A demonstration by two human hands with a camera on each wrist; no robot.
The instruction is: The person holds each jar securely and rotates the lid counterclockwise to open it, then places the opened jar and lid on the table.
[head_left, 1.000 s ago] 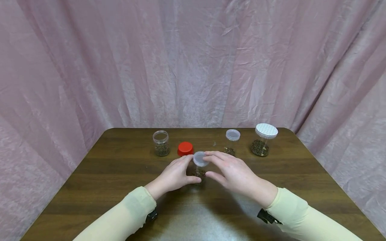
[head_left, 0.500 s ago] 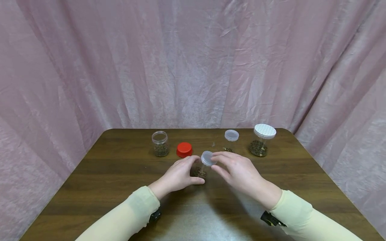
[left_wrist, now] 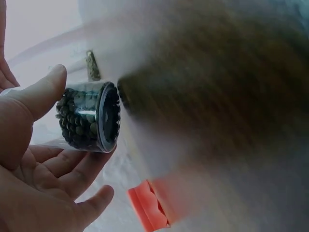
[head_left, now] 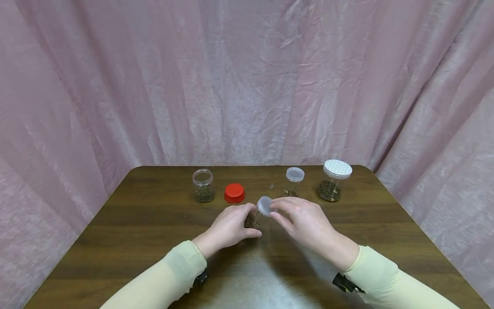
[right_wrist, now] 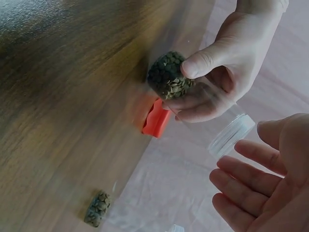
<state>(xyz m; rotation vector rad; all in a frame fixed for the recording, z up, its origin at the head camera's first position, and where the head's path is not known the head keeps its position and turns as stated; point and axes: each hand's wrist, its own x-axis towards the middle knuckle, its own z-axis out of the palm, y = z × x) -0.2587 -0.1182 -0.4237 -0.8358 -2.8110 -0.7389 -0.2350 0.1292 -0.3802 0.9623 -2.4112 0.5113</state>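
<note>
Between the two hands, over the near middle of the table (head_left: 154, 231), a clear jar (head_left: 252, 222) leans with its base toward the left hand (head_left: 231, 221) and its translucent lid (head_left: 265, 206) toward the right hand (head_left: 302, 219). Small dark pellets are gathered at its base (whether that base touches the wood, I cannot tell). The left hand grips the lower part of the jar, thumb along one side and fingers curled round the other, the little finger standing off. At the lid, the right hand's fingers lie fairly straight and slightly spread, the thumb and forefinger right by the rim; how firmly they touch it, if at all, is unclear. Just beyond the left hand sits a red cap (head_left: 234, 194), and to its left stands a clear jar of fine bits (head_left: 203, 184). Beyond the right hand, partly behind it, is a small jar with a pale lid (head_left: 295, 174); a larger jar with a white patterned lid (head_left: 332, 182) stands upright to its right. Pale sleeves (head_left: 162, 274) cover both forearms, and behind the table hangs a pink curtain (head_left: 247, 86) in loose folds
</note>
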